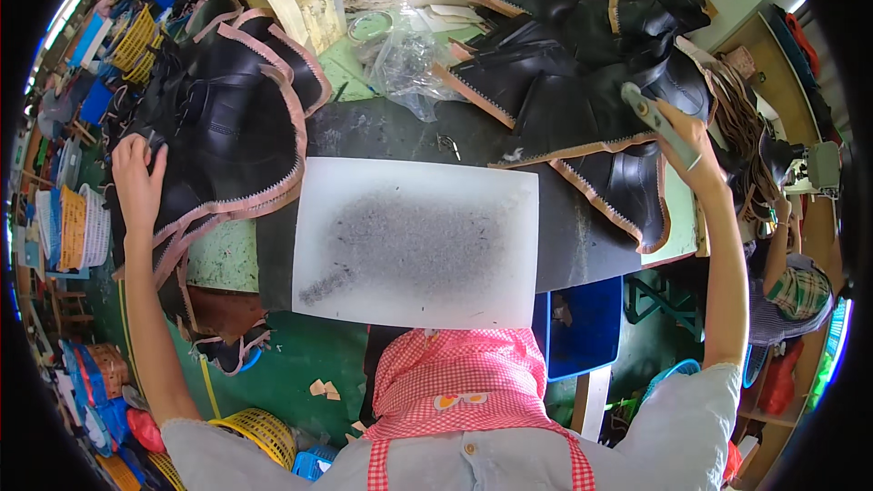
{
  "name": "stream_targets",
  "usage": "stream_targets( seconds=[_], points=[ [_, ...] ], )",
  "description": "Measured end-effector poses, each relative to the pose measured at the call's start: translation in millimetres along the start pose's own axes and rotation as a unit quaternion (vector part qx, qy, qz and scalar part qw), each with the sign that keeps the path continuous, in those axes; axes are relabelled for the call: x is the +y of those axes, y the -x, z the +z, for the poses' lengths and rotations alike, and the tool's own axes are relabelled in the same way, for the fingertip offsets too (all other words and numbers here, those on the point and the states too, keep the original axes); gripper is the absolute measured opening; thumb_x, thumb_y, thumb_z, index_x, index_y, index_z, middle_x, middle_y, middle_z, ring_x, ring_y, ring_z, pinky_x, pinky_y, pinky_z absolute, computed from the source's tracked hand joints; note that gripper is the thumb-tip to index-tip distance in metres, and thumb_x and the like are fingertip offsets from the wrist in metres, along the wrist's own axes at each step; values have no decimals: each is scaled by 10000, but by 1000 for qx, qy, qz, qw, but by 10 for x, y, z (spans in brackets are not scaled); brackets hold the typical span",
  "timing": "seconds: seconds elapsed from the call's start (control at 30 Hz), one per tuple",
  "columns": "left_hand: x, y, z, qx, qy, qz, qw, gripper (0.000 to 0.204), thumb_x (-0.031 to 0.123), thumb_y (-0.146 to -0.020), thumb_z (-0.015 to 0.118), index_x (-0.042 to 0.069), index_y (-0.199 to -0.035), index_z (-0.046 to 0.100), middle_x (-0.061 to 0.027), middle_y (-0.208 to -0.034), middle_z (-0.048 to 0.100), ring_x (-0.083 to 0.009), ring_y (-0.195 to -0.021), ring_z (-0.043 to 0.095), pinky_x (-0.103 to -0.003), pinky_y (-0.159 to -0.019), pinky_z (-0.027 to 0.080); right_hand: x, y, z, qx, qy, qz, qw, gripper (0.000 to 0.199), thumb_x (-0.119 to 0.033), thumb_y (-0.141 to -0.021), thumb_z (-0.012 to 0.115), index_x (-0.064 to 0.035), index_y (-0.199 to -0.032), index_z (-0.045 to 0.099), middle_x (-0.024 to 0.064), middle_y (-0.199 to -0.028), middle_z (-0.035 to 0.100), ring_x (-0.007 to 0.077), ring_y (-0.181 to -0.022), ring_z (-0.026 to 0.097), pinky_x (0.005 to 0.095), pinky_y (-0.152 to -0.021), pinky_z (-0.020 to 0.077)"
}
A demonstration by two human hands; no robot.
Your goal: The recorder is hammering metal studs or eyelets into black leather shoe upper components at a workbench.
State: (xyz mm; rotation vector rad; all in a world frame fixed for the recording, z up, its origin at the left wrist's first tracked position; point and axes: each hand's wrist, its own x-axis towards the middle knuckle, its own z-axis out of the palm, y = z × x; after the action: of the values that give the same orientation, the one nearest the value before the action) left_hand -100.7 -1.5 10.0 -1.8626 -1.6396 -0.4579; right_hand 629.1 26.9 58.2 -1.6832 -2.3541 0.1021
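Observation:
My left hand (139, 177) has its fingers curled onto the outer side of a black leather boot upper (223, 118), which lies in a pile at the left of the table. Pinkish, zigzag-cut edging runs along these uppers. Raised over another pile of black uppers (582, 100) at the right, my right hand (689, 144) is closed round a grey-handled tool (647, 112) with a rivet near its end; its exact kind is unclear. Between my hands sits a white cutting board (523, 245), its middle smudged dark grey.
A crumpled clear plastic bag (400, 64) and a roll of tape (370, 27) lie at the far side. Below the table's right edge stands a blue bin (587, 327). Yellow baskets (259, 432) are on the floor at left. Another person (800, 300) works at the far right.

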Motion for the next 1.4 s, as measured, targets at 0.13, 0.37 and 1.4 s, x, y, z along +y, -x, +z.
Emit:
stream_targets(
  seconds=[0.13,0.37,1.4],
  points=[
    [296,-29,-169,8,269,-115,956,284,170,-1030,381,-56,-1133,520,-151,-1077,532,-275,-1026,549,-347,-936,423,-258,4,107,34,-21,-126,991,495,26,-798,608,13,-1287,534,243,-1094,626,386,-998,640,384,-886,494],
    [1479,-475,-570,-10,357,8,934,186,102,-1024,437,-32,-1057,561,-117,-1104,511,-188,-950,563,-299,-853,441,22,-38,8,170,15,-43,984,297,32,-833,584,-38,-1110,662,144,-812,649,221,-666,590,317,-626,483],
    [3841,37,-426,-330,765,-199,515,123,13,-923,647,-13,-1042,664,-45,-957,707,-94,-868,666,-233,-770,539,-1449,804,536,-166,-270,48,947,196,-133,-888,700,-20,-917,544,208,-682,622,395,-636,648,410,-514,482]
  ],
)
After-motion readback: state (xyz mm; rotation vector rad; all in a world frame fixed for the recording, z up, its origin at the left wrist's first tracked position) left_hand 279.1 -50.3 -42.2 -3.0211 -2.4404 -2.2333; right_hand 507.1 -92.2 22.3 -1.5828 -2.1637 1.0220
